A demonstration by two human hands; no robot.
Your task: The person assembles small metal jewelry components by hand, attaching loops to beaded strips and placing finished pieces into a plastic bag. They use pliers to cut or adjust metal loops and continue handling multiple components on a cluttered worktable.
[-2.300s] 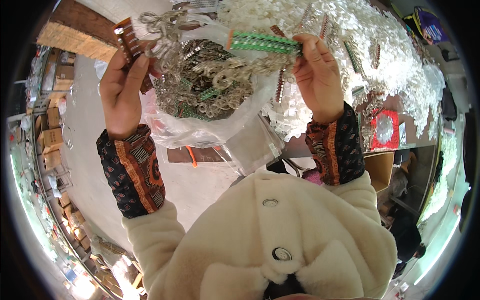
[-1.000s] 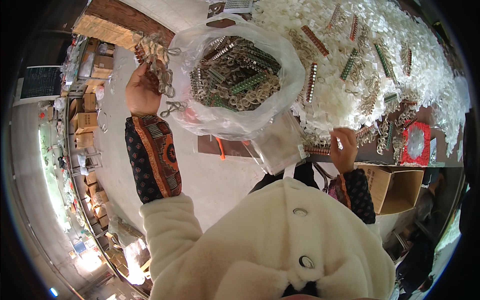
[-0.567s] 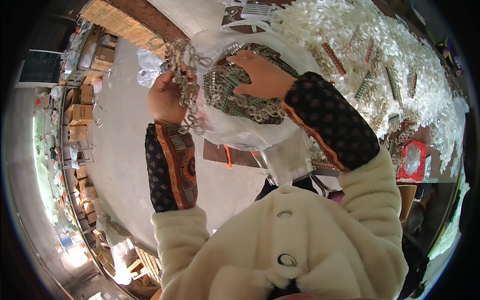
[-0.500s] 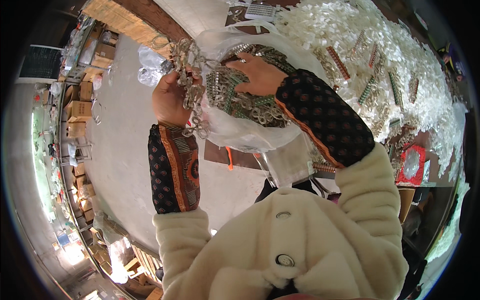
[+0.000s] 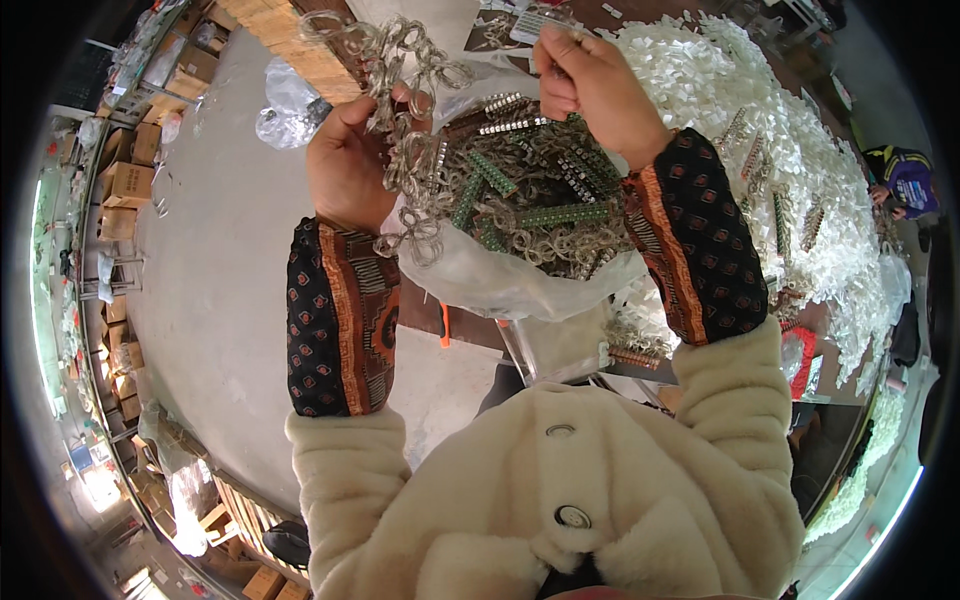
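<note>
My left hand (image 5: 350, 165) is closed around a bunch of looped, grey-clear cords (image 5: 405, 95) that spill over the fingers and hang below. To its right, a clear plastic bag (image 5: 540, 290) stands wide, its rim folded out. Inside lies a tangle of similar looped cords with ridged green strips (image 5: 565, 215) and silver-dotted ones. My right hand (image 5: 610, 100) is raised above the bag's far right side, its fingers curled into a pinch. Whatever may be between those fingertips is hidden.
A large heap of small white pieces (image 5: 700, 90), with several ridged strips on it, covers the table at right. A red-framed item (image 5: 800, 360) lies near its front edge. Another person (image 5: 905, 185) is at far right. Cardboard boxes (image 5: 130, 185) line shelves at left.
My right hand has lifted out of the bag, up and to the right, and its spread fingers have closed. The left hand still grips the cords, raised slightly. The view has shifted.
</note>
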